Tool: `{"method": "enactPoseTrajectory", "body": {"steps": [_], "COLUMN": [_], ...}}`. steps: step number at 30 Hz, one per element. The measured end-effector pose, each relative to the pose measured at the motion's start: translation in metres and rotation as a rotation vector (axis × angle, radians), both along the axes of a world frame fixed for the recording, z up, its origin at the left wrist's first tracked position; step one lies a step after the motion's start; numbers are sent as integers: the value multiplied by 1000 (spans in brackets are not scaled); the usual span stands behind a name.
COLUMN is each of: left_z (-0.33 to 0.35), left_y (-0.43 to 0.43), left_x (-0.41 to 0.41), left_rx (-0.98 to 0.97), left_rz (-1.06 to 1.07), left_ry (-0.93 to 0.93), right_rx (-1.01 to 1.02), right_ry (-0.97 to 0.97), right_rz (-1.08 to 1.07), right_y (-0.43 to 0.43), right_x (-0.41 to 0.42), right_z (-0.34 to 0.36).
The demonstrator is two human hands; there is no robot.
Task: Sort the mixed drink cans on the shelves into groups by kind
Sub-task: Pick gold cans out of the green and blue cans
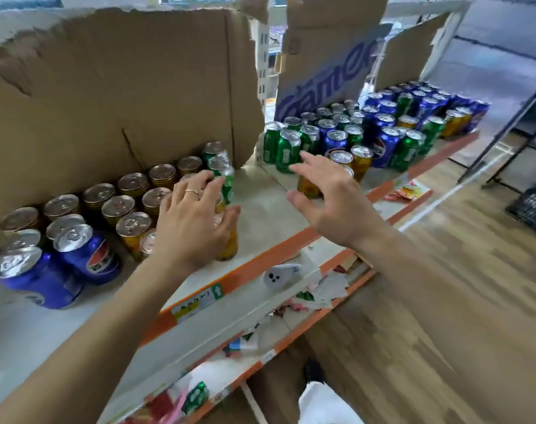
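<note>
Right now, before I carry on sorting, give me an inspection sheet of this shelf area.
Surface: top shelf, pale board with an orange front edge, bare between the two can groups.
Job's things: orange cans in rows at left; blue cans at far left; two green cans at the rows' far end; mixed cans, green, blue and orange, further right.
Clutter: torn cardboard behind the cans; loose wrappers on the lower shelf; a small white object.
Grippers: left hand over an orange can, grip unclear; right hand open, fingers spread, before another orange can.
Cables: nothing seen.
Surroundings: wood floor, dark crate at right.
</note>
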State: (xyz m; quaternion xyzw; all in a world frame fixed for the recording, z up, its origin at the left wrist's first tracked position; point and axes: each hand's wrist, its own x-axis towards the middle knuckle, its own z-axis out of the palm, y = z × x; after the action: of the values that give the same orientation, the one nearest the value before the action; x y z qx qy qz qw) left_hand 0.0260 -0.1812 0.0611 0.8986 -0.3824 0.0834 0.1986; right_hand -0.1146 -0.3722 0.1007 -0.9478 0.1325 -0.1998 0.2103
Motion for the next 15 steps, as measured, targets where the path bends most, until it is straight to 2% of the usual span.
{"method": "enactPoseTrajectory", "body": {"steps": [10,15], "left_z": [34,51], "left_y": [-90,-155], "left_x": [-59,-96], "left_rx": [-33,-6], "left_rz": [-180,-213], "left_ry": [-57,-102], "right_rx": [-11,44], "right_ry": [-120,-106], "right_rz": [-184,-232], "right_y": [-74,-127], "right_x": [-86,-137], "right_z": [14,18]}}
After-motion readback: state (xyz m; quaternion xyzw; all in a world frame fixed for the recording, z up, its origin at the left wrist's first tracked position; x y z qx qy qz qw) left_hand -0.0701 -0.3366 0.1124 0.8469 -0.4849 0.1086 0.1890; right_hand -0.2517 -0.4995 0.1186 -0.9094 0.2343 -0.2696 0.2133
